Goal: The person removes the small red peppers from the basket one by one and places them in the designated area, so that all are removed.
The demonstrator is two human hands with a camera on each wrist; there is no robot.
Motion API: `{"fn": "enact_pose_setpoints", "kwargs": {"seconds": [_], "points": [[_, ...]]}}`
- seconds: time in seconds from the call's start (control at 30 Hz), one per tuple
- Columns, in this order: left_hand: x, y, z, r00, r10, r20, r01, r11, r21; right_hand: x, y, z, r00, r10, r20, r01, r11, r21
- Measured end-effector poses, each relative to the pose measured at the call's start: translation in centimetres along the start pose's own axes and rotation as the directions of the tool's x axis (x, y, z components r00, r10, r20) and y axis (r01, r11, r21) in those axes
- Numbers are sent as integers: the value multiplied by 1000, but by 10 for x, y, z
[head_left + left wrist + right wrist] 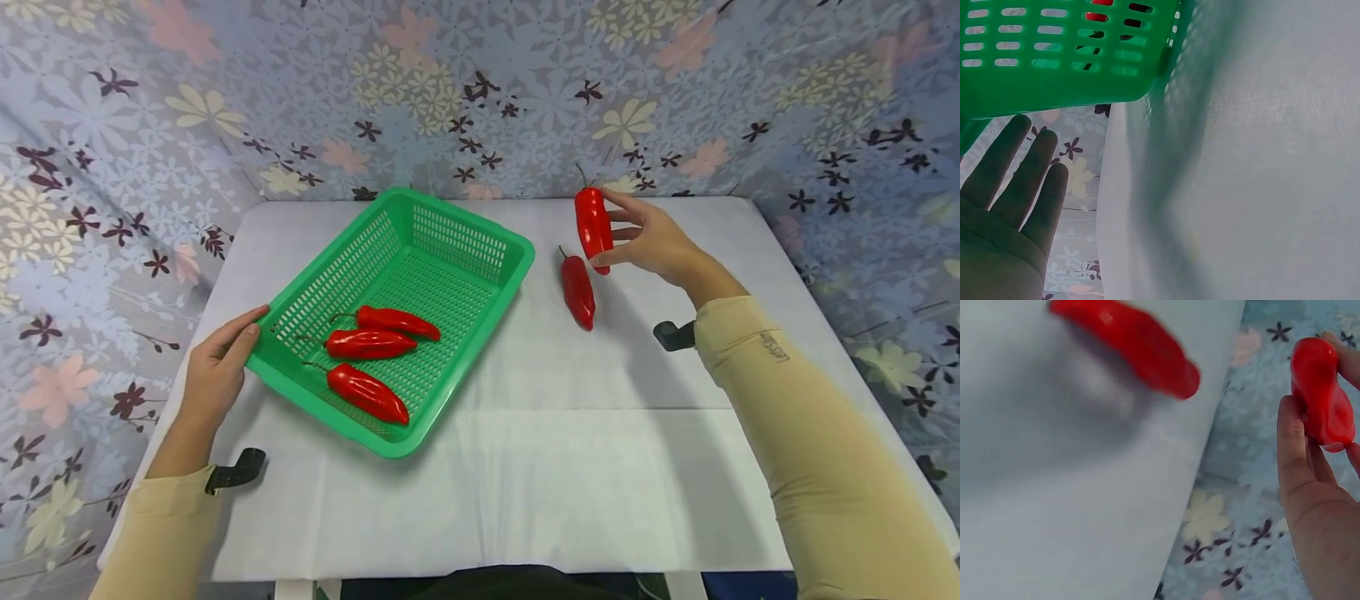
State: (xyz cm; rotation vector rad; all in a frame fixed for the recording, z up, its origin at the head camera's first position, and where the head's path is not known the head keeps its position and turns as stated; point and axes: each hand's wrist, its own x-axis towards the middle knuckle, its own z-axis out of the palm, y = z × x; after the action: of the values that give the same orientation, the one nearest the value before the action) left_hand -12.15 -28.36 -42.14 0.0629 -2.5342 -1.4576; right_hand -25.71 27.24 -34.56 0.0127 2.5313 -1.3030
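Note:
My right hand point(651, 242) holds a red pepper point(592, 223) upright between thumb and fingertips, stem pointing up, over the far right of the table. In the right wrist view the fingers wrap the sides of the held pepper point(1319, 394). Just left of it, a second red pepper point(577, 292) lies on the white cloth. With my left hand point(216, 367) I grip the rim at the near-left corner of a green plastic basket point(480, 354). Three fingers point(1034, 169) of that hand stretch straight below the basket's edge in the left wrist view. Inside, three red peppers point(369, 343) lie toward the left end.
A white cloth point(570, 475) covers the table, with a fold line across it. Flowered fabric point(480, 92) hangs behind and along both sides. Black wrist mounts point(238, 471) stick out from both sleeves.

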Motion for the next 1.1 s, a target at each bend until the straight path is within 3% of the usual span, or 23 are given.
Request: {"fn": "enact_pose_setpoints", "kwargs": {"seconds": [0.63,0.87,1.1], "points": [[1,-4,2,1000,19,-4,-19,998,-57,0,76,6,983,181,36,-179,983,-52],[1,-4,2,1000,28,-2,-28,997,-69,3,88,9,970,237,55,-225,960,-167],[1,-3,3,999,31,-4,-32,998,-60,4,90,12,972,232,50,-218,956,-196]]}}
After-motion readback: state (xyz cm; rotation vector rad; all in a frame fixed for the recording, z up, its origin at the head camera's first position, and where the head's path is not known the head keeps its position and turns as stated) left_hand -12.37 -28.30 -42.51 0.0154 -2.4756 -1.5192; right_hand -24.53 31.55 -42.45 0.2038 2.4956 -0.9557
